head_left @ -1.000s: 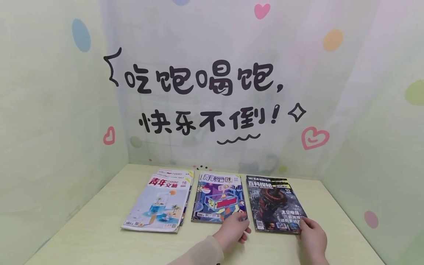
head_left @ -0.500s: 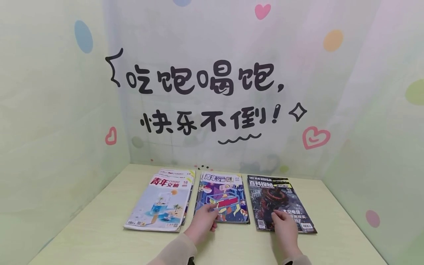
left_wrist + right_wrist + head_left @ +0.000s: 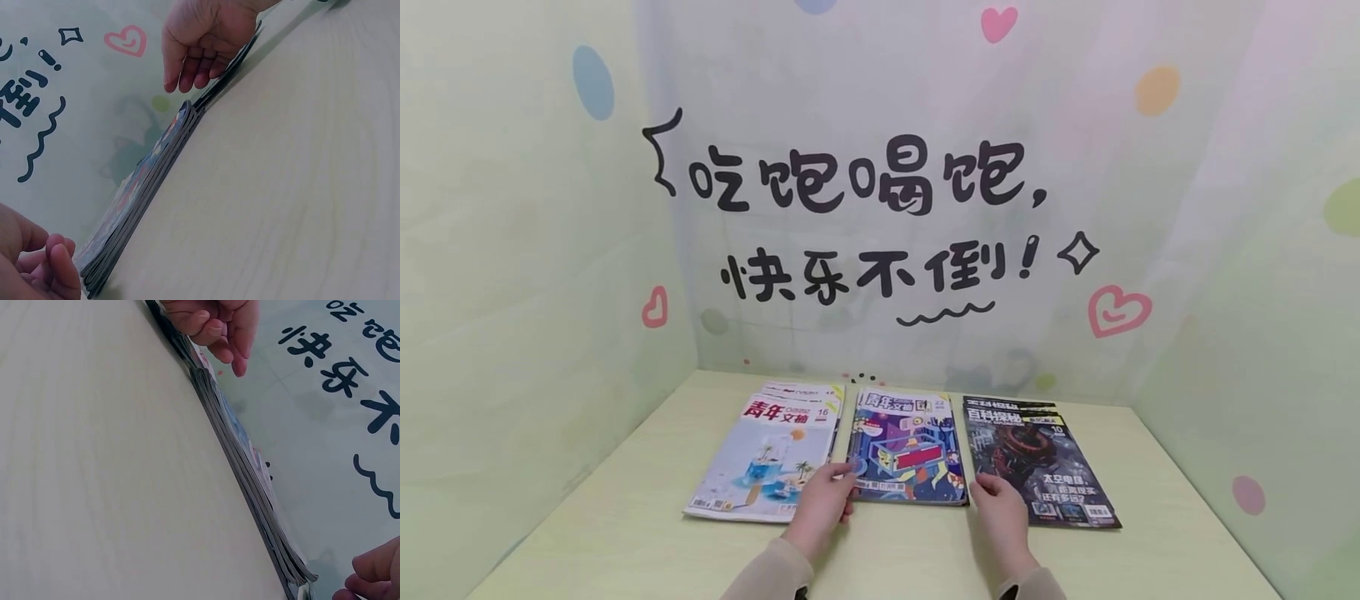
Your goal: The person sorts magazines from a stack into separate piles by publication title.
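In the head view, a middle stack of magazines [image 3: 904,446] with a purple illustrated cover lies on the pale table. My left hand [image 3: 822,507] is at its near left corner, loosely bent fingers by the edge. Past its near right corner is my right hand [image 3: 1002,518], in front of a dark-covered magazine stack [image 3: 1037,454]. Both wrist views show the middle stack's page edges [image 3: 147,194] between my hands, with no fingers wrapped round it. Whether the left fingertips touch the corner, I cannot tell.
A white-covered magazine stack [image 3: 760,467] lies to the left, its lower copies showing at the back. All three stacks stand near the far wall [image 3: 880,350], printed with black lettering and hearts. Side walls [image 3: 535,333] flank the table [image 3: 647,554].
Both hands have swept left: the left from the middle stack's right corner to its left corner, the right from the dark stack's right corner to its left one. The stacks stay put.
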A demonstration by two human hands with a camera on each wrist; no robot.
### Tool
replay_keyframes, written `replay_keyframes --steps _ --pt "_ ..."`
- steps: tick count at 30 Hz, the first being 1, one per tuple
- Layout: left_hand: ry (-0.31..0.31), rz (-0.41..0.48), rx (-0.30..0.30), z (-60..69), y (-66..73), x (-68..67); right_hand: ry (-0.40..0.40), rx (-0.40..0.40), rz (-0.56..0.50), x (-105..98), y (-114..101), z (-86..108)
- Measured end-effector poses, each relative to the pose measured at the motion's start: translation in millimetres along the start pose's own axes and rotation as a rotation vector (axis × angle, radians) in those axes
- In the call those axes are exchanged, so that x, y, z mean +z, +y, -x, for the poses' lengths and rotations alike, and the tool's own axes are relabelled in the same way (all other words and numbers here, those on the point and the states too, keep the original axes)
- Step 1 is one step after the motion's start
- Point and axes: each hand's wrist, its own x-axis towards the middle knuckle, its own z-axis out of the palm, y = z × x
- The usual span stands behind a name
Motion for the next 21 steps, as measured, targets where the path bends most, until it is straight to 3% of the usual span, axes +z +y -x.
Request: replay_keyframes --steps 5,10,17,21 --pt "0.044 -0.065 0.032 -1.7 -5.3 -0.5 -0.002 -0.019 0.028 5.7 0.9 -0.2" --pt "0.020 -0.127 0.018 -1.8 -9.2 0.6 0.009 -0.056 0.089 9.5 3.3 1.2" --pt "0.032 -0.347 0.055 -1.3 -11.1 1.9 0.014 -0.111 0.252 13.7 5.5 5.6" --pt "0.027 -0.353 0.053 -0.4 -11.8 1.6 0.001 -0.111 0.274 15.7 5.4 6.0"
